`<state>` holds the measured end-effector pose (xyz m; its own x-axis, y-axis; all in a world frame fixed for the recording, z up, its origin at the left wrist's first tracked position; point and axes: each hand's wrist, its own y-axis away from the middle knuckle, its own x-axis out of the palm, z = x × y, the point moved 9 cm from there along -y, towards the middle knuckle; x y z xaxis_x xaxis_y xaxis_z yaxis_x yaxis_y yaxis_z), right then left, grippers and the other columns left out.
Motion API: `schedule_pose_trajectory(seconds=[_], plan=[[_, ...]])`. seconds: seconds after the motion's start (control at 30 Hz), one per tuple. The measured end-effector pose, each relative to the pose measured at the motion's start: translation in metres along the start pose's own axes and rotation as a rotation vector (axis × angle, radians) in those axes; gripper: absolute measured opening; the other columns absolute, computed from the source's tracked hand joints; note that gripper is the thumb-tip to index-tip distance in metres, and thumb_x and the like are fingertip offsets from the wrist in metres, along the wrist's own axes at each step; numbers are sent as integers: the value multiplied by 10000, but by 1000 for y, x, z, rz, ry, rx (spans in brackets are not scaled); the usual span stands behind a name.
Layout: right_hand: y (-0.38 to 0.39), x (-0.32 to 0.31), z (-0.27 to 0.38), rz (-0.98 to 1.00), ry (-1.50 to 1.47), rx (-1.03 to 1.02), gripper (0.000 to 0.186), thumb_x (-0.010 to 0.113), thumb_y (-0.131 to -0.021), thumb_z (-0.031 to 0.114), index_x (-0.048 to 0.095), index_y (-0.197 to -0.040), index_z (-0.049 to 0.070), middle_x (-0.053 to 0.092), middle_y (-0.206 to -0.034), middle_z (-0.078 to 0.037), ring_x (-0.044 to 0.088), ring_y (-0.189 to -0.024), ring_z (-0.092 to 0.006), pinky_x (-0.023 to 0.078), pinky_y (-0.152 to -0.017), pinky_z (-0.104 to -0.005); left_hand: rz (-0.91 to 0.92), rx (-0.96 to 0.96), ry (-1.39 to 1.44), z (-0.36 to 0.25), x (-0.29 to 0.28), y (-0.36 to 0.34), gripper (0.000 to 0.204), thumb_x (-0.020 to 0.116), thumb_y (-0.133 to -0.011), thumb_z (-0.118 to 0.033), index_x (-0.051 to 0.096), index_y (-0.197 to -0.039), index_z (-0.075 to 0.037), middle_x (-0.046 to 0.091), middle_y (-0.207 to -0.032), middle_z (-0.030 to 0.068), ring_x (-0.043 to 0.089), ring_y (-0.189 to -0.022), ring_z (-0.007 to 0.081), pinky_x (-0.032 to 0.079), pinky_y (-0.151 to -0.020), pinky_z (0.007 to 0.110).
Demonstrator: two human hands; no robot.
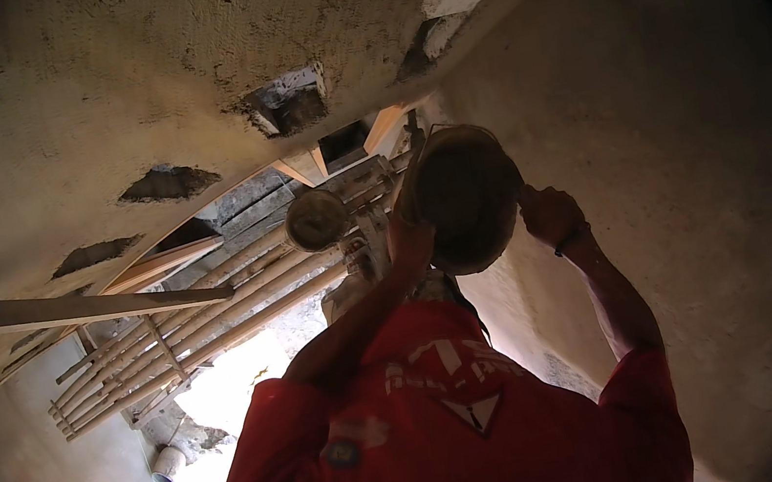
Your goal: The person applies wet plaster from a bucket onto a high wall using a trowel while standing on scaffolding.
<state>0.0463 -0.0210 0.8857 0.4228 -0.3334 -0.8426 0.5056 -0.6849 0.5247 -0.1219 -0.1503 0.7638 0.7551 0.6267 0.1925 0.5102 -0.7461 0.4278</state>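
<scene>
In front of my chest I hold a dark, round bucket (466,195), tilted so its shadowed mouth shows. A thin wire handle arcs at its far rim. My left hand (412,241) grips the bucket's left side, the fingers partly hidden in shade. At the opposite side my right hand (552,215) is closed on the rim; a dark band circles that wrist. What lies inside the bucket is too dark to make out. A smaller round bucket (316,219) stands on the pole platform to the left of my left hand.
Bamboo poles (218,309) form a platform below left, with bright ground beneath. A wooden beam (89,304) juts across at left. Plastered walls (631,157) rise on the right and ahead; the far one has several rough openings (290,103). A pail (168,466) lies far below.
</scene>
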Motion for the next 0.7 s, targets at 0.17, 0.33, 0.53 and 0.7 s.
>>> schedule_pose_trajectory(seconds=[0.17, 0.33, 0.53, 0.7], plan=[[-41, 70, -3, 87, -86, 23, 238, 576, -770, 198, 649, -928, 35, 667, -809, -189, 670, -763, -347, 550, -705, -449, -13, -107, -127, 15, 9, 8, 680, 537, -668, 25, 441, -1337, -52, 621, -1106, 171, 608, -1000, 267, 490, -834, 352], [-46, 64, 17, -19, -121, -81, 200, 559, -771, 188, 658, -882, 55, 658, -783, -190, 662, -813, -347, 548, -716, -439, 41, -73, -206, -5, 19, 6, 674, 547, -671, 10, 449, -1334, -64, 624, -1110, 193, 608, -1045, 308, 485, -874, 381], [2, 48, 54, -370, -62, -425, 162, 553, -762, 176, 656, -814, 62, 651, -714, -147, 658, -683, -318, 531, -624, -447, 81, -53, -243, -15, 40, -7, 632, 554, -672, 22, 489, -1295, -61, 623, -1122, 176, 607, -1042, 304, 477, -869, 366], [23, 27, 29, 153, 27, -404, 175, 558, -822, 200, 638, -928, 86, 652, -780, -142, 645, -739, -314, 531, -648, -428, 55, -15, -97, 8, 42, 4, 548, 497, -668, 84, 544, -1207, 1, 635, -914, 71, 591, -758, 143, 485, -650, 270]])
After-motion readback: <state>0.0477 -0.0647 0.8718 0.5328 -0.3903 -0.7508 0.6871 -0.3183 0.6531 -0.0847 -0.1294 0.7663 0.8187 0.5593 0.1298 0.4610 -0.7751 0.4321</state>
